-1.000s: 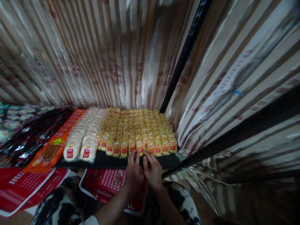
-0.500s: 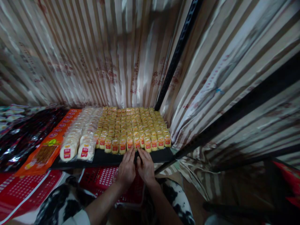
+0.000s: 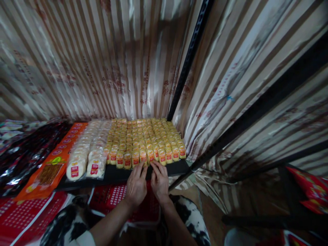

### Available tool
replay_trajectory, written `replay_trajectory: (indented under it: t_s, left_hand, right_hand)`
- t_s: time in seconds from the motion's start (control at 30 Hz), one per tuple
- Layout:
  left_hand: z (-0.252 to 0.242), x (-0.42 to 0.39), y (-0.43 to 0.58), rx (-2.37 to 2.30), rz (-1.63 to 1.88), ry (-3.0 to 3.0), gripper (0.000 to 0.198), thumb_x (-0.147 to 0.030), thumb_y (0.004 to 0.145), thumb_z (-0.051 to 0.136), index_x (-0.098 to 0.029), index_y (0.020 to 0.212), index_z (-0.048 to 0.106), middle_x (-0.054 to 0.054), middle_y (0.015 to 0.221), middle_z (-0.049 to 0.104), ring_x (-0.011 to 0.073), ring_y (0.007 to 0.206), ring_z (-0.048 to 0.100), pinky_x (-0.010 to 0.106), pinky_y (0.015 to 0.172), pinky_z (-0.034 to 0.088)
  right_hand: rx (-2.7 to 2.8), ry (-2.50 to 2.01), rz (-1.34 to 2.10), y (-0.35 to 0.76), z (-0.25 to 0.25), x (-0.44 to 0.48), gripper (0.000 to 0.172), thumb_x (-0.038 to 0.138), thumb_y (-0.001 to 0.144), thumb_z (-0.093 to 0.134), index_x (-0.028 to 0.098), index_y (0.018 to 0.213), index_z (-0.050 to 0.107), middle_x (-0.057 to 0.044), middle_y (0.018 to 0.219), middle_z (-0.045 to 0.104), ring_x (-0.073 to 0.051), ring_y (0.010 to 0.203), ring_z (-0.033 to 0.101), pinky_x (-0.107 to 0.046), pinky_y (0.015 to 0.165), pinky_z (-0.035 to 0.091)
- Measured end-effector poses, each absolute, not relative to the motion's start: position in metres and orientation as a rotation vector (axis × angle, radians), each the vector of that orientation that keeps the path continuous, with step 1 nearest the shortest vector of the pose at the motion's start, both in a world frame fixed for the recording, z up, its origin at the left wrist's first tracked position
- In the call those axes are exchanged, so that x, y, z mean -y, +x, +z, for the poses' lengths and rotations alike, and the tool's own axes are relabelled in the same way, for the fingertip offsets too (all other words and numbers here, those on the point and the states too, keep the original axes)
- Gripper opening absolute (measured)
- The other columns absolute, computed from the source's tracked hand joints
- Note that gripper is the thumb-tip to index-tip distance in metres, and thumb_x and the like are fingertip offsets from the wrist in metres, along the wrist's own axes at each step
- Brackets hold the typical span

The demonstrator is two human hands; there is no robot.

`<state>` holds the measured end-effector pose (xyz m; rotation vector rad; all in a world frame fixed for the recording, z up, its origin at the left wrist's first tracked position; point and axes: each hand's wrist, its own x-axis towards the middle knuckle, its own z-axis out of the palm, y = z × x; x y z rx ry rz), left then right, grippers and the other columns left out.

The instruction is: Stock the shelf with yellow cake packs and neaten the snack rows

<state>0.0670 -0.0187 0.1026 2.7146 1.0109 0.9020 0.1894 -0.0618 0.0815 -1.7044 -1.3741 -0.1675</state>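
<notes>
Packets, yellow, in rows on black shelf; front-row long axes run up from shelf, red labels toward wearer; exact tilt unclear. Left hand, right hand: fingers extended, slightly bent, tips at front row; grip cannot be told. Rear packets largely hidden by overlap.

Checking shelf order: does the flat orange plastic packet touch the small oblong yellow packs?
No, rows of round white packs separate the orange packet from the yellow packs.
</notes>
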Motion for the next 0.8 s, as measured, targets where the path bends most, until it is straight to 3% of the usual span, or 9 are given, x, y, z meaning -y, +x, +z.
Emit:
replay_trajectory:
  t_s: [0.17, 0.4, 0.57, 0.67, 0.8]
  left_hand:
    - [0.092, 0.006, 0.035, -1.007, 0.891, 2.871, 0.052, -0.005, 0.076, 0.041, -0.010, 0.127, 0.048, 0.014, 0.136, 0.047, 0.0289, 0.129, 0.036, 0.046, 0.097, 0.044]
    - [0.082, -0.002, 0.009, -0.902, 0.951, 2.906, 0.046, -0.010, 0.083, 0.040, -0.010, 0.129, 0.045, 0.013, 0.138, 0.046, 0.0269, 0.135, 0.028, 0.044, 0.100, 0.042]
    - [0.081, 0.001, 0.007, -1.018, 1.045, 2.801, 0.045, -0.013, 0.084, 0.041, -0.009, 0.129, 0.044, 0.016, 0.143, 0.038, 0.0284, 0.139, 0.016, 0.048, 0.103, 0.038]
    - [0.082, 0.000, 0.004, -1.025, 1.068, 2.795, 0.046, -0.018, 0.086, 0.042, -0.008, 0.131, 0.042, 0.016, 0.142, 0.039, 0.0284, 0.139, 0.016, 0.046, 0.102, 0.038]
    - [0.086, -0.006, -0.004, -1.060, 1.071, 2.797, 0.048, -0.019, 0.088, 0.039, -0.010, 0.135, 0.038, 0.013, 0.142, 0.040, 0.0258, 0.138, 0.020, 0.045, 0.105, 0.035]
  right_hand:
    - [1.423, -1.694, -0.202, 0.183, 0.080, 0.056, 0.045, 0.008, 0.083, 0.037, 0.023, 0.119, 0.060, -0.009, 0.117, 0.060, -0.021, 0.108, 0.053, -0.041, 0.091, 0.049]
    - [1.526, -1.641, -0.279, 0.178, 0.092, 0.063, 0.039, 0.014, 0.088, 0.041, 0.023, 0.123, 0.056, -0.009, 0.122, 0.059, -0.021, 0.113, 0.053, -0.044, 0.093, 0.047]
    - [1.763, -1.651, -0.268, 0.164, 0.128, 0.045, 0.042, 0.022, 0.091, 0.040, 0.023, 0.133, 0.046, -0.008, 0.141, 0.042, -0.023, 0.132, 0.035, -0.047, 0.103, 0.039]
    - [1.920, -1.680, -0.234, 0.153, 0.155, 0.008, 0.042, 0.028, 0.093, 0.037, 0.020, 0.134, 0.045, -0.007, 0.147, 0.031, -0.024, 0.139, 0.019, -0.047, 0.107, 0.032]
    - [2.146, -1.719, -0.135, 0.136, 0.180, -0.054, 0.043, 0.036, 0.095, 0.034, 0.024, 0.134, 0.045, -0.003, 0.149, 0.028, -0.024, 0.140, 0.011, -0.047, 0.111, 0.022]
